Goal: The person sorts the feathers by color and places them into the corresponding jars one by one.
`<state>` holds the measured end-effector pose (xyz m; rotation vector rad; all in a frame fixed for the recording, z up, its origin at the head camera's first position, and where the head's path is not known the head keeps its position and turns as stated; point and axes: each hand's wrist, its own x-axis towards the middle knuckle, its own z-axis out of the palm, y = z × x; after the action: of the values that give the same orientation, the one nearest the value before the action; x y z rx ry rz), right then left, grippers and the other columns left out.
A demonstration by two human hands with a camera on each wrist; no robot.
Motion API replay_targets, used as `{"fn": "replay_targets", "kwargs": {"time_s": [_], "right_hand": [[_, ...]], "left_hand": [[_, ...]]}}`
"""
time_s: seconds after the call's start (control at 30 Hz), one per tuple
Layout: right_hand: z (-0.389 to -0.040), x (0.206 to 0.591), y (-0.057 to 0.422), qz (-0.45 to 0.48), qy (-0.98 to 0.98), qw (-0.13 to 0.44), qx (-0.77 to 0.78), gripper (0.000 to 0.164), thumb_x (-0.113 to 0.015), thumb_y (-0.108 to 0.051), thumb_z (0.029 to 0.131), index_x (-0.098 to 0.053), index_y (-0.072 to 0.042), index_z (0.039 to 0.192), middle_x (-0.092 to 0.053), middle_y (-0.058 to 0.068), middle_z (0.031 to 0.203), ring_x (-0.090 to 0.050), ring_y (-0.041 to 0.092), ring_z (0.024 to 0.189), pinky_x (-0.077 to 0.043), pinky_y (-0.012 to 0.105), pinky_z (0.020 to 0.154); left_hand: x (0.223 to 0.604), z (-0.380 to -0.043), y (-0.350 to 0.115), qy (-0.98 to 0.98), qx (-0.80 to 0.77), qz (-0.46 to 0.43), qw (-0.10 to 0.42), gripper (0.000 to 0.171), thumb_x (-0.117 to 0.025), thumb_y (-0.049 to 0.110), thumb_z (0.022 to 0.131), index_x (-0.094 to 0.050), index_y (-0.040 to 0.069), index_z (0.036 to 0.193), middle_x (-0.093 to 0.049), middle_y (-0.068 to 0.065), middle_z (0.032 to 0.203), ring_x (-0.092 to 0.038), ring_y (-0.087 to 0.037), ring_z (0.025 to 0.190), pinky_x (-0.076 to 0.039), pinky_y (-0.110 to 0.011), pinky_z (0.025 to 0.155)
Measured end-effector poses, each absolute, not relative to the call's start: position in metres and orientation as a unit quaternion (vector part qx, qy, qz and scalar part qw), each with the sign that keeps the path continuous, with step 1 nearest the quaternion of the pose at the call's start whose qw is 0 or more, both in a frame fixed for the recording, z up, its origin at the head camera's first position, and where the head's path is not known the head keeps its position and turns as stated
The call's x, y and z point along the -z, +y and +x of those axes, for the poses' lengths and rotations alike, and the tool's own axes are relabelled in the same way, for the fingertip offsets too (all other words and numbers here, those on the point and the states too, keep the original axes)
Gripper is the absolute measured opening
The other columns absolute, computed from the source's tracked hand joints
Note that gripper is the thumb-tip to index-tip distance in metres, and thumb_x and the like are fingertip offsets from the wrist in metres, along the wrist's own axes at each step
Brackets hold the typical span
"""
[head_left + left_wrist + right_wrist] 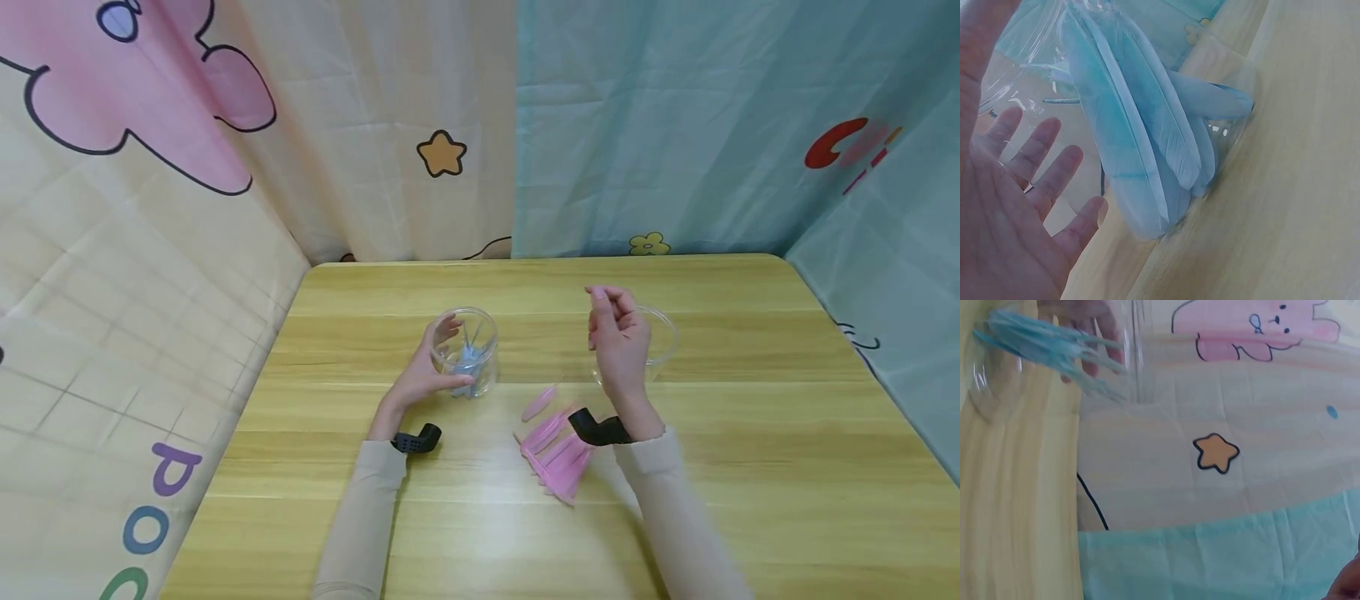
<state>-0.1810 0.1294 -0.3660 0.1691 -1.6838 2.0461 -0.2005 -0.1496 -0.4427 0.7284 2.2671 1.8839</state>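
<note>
My left hand (420,377) grips a clear round jar (489,373), thumb on the near side and fingers round the far side. Several blue feathers (1154,119) stand inside it, quills toward its open rim. In the right wrist view the left fingers (1107,328) show through the jar wall. Raised to the right, my right hand (621,346) has loosely bent fingers, with nothing seen in them. It partly hides a second clear jar (670,354). Pink feathers (558,458) lie spread on the table below, near the right wrist.
A single pink feather (538,403) lies just beyond the others. The wooden table (480,525) runs back to a patterned curtain (360,125), with more curtain along both sides. Each wrist wears a black camera mount (420,439).
</note>
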Motion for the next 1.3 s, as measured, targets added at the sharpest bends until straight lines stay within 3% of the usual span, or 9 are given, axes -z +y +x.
{"fn": "replay_targets", "kwargs": {"time_s": [0.2, 0.3, 0.43, 0.53, 0.67, 0.77, 0.83, 1.07, 1.3], "right_hand": [[-0.18, 0.36, 0.166, 0.052, -0.569, 0.315, -0.758, 0.019, -0.061, -0.012, 0.093, -0.065, 0.006, 0.099, -0.048, 0.003, 0.06, -0.045, 0.011, 0.048, -0.04, 0.018, 0.045], [-0.178, 0.364, 0.184, 0.039, -0.568, 0.34, -0.748, 0.016, -0.06, -0.01, 0.093, -0.065, 0.003, 0.102, -0.054, 0.006, 0.075, -0.053, 0.014, 0.067, -0.046, 0.022, 0.065], [-0.179, 0.375, 0.206, 0.048, -0.591, 0.346, -0.727, 0.022, -0.058, -0.009, 0.093, -0.06, 0.0, 0.113, -0.057, 0.008, 0.101, -0.052, 0.021, 0.097, -0.038, 0.025, 0.088], [-0.182, 0.385, 0.222, 0.083, -0.642, 0.302, -0.7, 0.039, -0.059, -0.006, 0.09, -0.05, -0.001, 0.128, -0.053, 0.012, 0.118, -0.044, 0.025, 0.115, -0.031, 0.029, 0.094], [-0.183, 0.401, 0.245, 0.136, -0.735, 0.164, -0.643, 0.08, -0.066, 0.002, 0.081, -0.023, -0.011, 0.148, -0.033, 0.018, 0.143, -0.026, 0.027, 0.133, -0.018, 0.043, 0.107], [-0.184, 0.416, 0.258, 0.161, -0.78, 0.06, -0.602, 0.105, -0.073, 0.006, 0.076, -0.006, -0.02, 0.152, -0.016, 0.019, 0.152, -0.013, 0.032, 0.139, -0.009, 0.058, 0.108], [-0.187, 0.426, 0.265, 0.176, -0.791, 0.021, -0.585, 0.114, -0.076, 0.008, 0.073, -0.001, -0.023, 0.152, -0.011, 0.019, 0.154, -0.009, 0.035, 0.14, -0.008, 0.063, 0.106], [-0.191, 0.439, 0.274, 0.194, -0.766, -0.017, -0.613, 0.117, -0.075, 0.016, 0.069, 0.0, -0.021, 0.151, -0.015, 0.028, 0.15, -0.013, 0.041, 0.137, -0.011, 0.065, 0.104], [-0.195, 0.447, 0.275, 0.162, -0.797, -0.036, -0.58, 0.11, -0.081, 0.005, 0.07, -0.009, -0.021, 0.149, -0.027, 0.026, 0.146, -0.022, 0.043, 0.134, -0.015, 0.068, 0.1]], "left_hand": [[0.441, -0.2, -0.15, 0.746, -0.619, 0.241, 0.051, 0.102, -0.08, -0.001, 0.072, -0.014, 0.008, 0.149, -0.025, -0.023, 0.148, -0.021, -0.039, 0.136, -0.019, -0.06, 0.107], [0.441, -0.199, -0.151, 0.747, -0.617, 0.24, 0.054, 0.101, -0.08, -0.001, 0.072, -0.015, 0.008, 0.149, -0.025, -0.023, 0.148, -0.021, -0.039, 0.136, -0.019, -0.06, 0.106], [0.443, -0.197, -0.152, 0.745, -0.619, 0.242, 0.053, 0.101, -0.079, -0.003, 0.072, -0.015, 0.007, 0.149, -0.025, -0.025, 0.148, -0.021, -0.041, 0.135, -0.02, -0.061, 0.106], [0.445, -0.197, -0.152, 0.743, -0.621, 0.246, 0.052, 0.1, -0.079, -0.004, 0.072, -0.015, 0.006, 0.149, -0.025, -0.026, 0.148, -0.022, -0.042, 0.135, -0.02, -0.06, 0.106], [0.449, -0.194, -0.154, 0.743, -0.621, 0.244, 0.057, 0.1, -0.079, -0.004, 0.072, -0.016, 0.007, 0.149, -0.026, -0.025, 0.147, -0.023, -0.041, 0.135, -0.021, -0.058, 0.107], [0.451, -0.193, -0.154, 0.745, -0.619, 0.241, 0.06, 0.1, -0.079, -0.003, 0.072, -0.016, 0.008, 0.149, -0.026, -0.024, 0.148, -0.023, -0.039, 0.135, -0.021, -0.058, 0.107], [0.451, -0.193, -0.153, 0.744, -0.619, 0.242, 0.058, 0.1, -0.079, -0.002, 0.072, -0.015, 0.007, 0.149, -0.026, -0.024, 0.147, -0.023, -0.04, 0.135, -0.021, -0.059, 0.107], [0.447, -0.195, -0.151, 0.738, -0.622, 0.255, 0.049, 0.099, -0.078, -0.005, 0.072, -0.015, 0.002, 0.148, -0.025, -0.027, 0.146, -0.021, -0.045, 0.134, -0.02, -0.062, 0.105], [0.443, -0.199, -0.151, 0.74, -0.622, 0.251, 0.048, 0.1, -0.079, -0.003, 0.072, -0.015, 0.004, 0.148, -0.025, -0.025, 0.147, -0.021, -0.042, 0.135, -0.02, -0.06, 0.106]]}}
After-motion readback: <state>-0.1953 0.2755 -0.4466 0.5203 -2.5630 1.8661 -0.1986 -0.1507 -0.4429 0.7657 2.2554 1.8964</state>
